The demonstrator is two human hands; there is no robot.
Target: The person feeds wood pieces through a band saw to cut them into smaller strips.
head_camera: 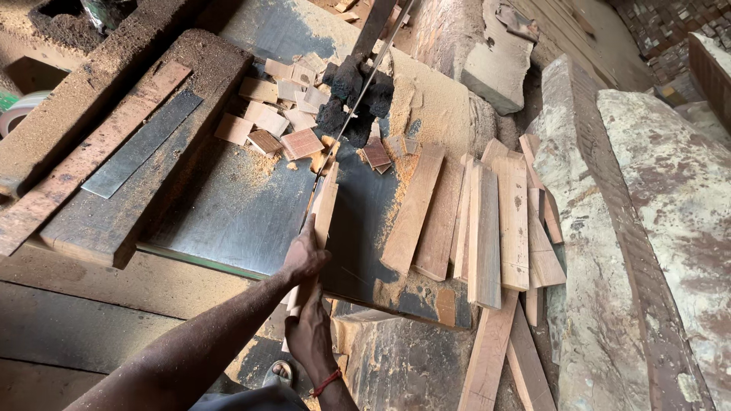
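While sawdust lies thick over the steel saw table (228,217), the left hand (304,257) curls its fingers (310,228) round a narrow wooden strip (324,209), which stands on edge against the band saw blade (358,95). Just below, the right hand (308,327) presses the strip's near end; I cannot tell how its fingers lie. Cut planks (487,228) are stacked to the right, their lower ends running out of view.

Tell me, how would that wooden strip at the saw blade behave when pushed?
The wooden strip looks stiff, probably sliding without flopping. Being thin, it seems light. Standing on its narrow edge, it might tip; the left hand and right hand steady it.
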